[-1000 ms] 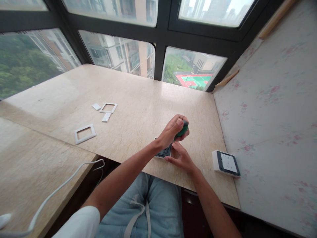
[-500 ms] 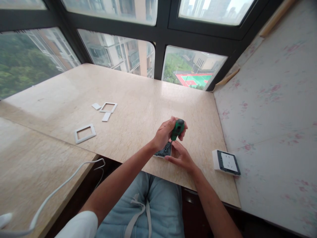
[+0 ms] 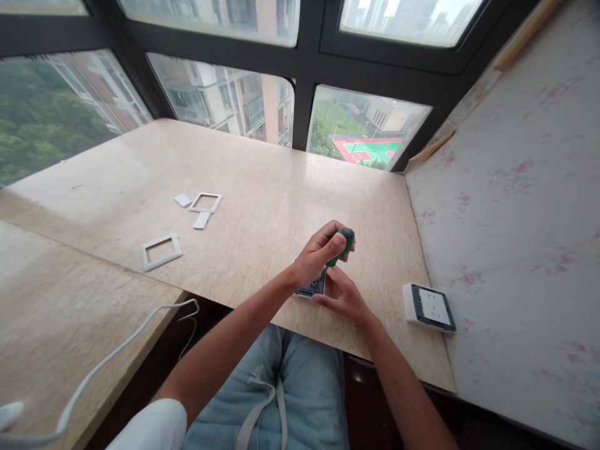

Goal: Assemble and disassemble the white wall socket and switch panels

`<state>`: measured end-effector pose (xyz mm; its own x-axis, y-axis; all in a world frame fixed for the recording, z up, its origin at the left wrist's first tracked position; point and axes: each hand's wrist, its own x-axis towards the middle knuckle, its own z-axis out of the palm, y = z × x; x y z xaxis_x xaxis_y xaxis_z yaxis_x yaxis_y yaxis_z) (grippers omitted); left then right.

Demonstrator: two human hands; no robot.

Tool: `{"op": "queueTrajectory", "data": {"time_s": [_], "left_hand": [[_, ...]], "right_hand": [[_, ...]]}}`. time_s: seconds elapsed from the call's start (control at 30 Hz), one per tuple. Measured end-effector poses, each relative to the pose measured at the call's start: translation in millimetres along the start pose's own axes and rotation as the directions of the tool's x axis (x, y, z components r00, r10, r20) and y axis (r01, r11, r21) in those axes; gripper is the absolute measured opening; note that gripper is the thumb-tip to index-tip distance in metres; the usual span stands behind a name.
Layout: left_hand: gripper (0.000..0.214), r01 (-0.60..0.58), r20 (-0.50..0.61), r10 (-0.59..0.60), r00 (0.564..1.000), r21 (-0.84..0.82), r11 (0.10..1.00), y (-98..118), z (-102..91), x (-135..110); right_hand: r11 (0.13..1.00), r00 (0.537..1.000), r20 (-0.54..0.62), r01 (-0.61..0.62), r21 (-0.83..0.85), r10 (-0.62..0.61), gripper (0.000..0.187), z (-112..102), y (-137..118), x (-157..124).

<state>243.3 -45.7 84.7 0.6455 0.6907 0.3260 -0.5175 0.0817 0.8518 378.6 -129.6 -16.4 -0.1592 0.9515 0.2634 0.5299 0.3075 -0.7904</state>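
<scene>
Head view, a person at a bench (image 3: 262, 187) by the window: the left hand (image 3: 319, 253) wraps its fingers around a green-handled screwdriver (image 3: 345, 244), held above a dark panel (image 3: 313, 288) near the bench's front edge. The right hand (image 3: 345, 300) sets thumb and forefinger, spread apart, at the panel's right side; how firmly they press, I cannot tell from my remote feed.

A slip looks like the main danger to me: a driver leaning off square could jump and catch the right fingers, which sit just below the handle. Its tip is hidden from me. Light support could let the panel twist under turning, and a hard shove could tip it towards the lap in pale blue trousers (image 3: 314, 394).

Left on the pale, veined surface lie 2 white frames (image 3: 177, 245), with 2 small white plates (image 3: 201, 220) close to the farther frame. Right, a white box (image 3: 434, 307) with a dark-bordered face sits by the flowered wall (image 3: 510, 250). A white cable (image 3: 64, 420) trails at lower left. Outside, I see trees (image 3: 42, 106), buildings (image 3: 272, 106) and a sports court (image 3: 370, 152).
</scene>
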Motion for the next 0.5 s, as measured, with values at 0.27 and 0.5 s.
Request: {"op": "queueTrajectory", "data": {"time_s": [0.27,0.5], "left_hand": [[0.064,0.108,-0.017,-0.111,0.994,-0.141,0.984,0.1,0.0,4.8],[0.057,0.017,0.089,-0.003,0.996,-0.156,0.988,-9.4,3.6,2.5]], "right_hand": [[0.999,0.999,-0.017,0.034,0.011,-0.034,0.061,1.1,3.9,0.3],[1.0,1.0,0.004,0.007,0.023,-0.007,0.047,-1.2,-4.6,1.8]]}}
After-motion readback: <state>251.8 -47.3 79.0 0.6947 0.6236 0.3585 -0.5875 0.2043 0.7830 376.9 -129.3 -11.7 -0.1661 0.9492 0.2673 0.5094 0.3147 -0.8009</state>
